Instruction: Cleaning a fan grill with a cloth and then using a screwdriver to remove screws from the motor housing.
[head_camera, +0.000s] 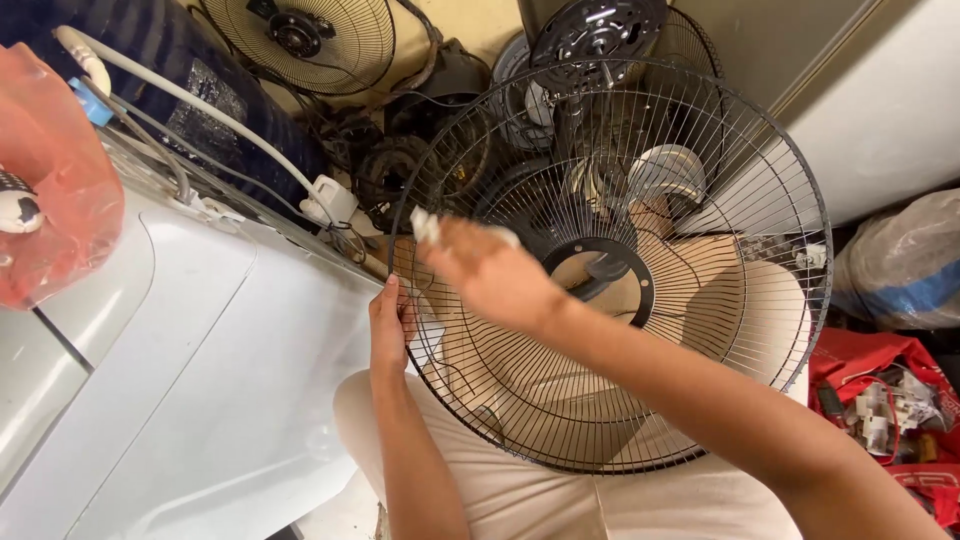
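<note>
Fan grille (700, 330) on lap, white appliance (200, 350) beside.

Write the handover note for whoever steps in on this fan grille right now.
Left hand: grips the left rim of the black wire fan grille, which rests tilted on the lap.
Right hand: blurred, over the grille's upper left wires, a small white cloth or wipe at the fingers.
Nearby: white appliance on the left, other fan parts behind.
Done or left: how much of the grille is cleaned cannot be told.
</note>
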